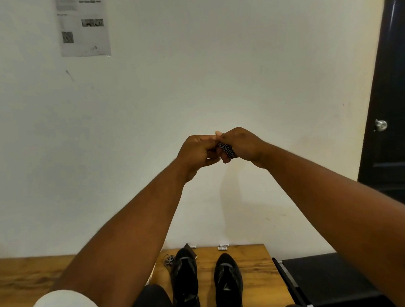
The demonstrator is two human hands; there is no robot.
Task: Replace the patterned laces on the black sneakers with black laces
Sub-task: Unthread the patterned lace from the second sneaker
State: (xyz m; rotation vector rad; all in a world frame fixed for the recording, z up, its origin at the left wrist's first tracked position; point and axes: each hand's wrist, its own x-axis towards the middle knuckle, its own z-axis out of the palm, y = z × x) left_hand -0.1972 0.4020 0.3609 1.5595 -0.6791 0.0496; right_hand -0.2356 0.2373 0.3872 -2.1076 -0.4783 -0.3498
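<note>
The patterned lace, black and white, was wound into a small bundle and was held up in the air in front of the white wall, well above the counter. In the head view, the right hand had its grip closed around this bundle, with the fingers curled over it. The left hand touched the right one from the left side; its fingers were curled too and its thumb and fingertips met at the bundle, but I cannot tell exactly which part of the lace they pinched.

Below, on the wooden counter, the two black sneakers stood side by side with their toes toward the wall, a little apart from each other. Just left of the left sneaker's toe lay a second small patterned bundle. Near the far edge of the counter were some small white pieces, too small to identify.

On the wall at the upper left hung a printed paper sheet. At the right stood a dark door with a round metal knob.
</note>
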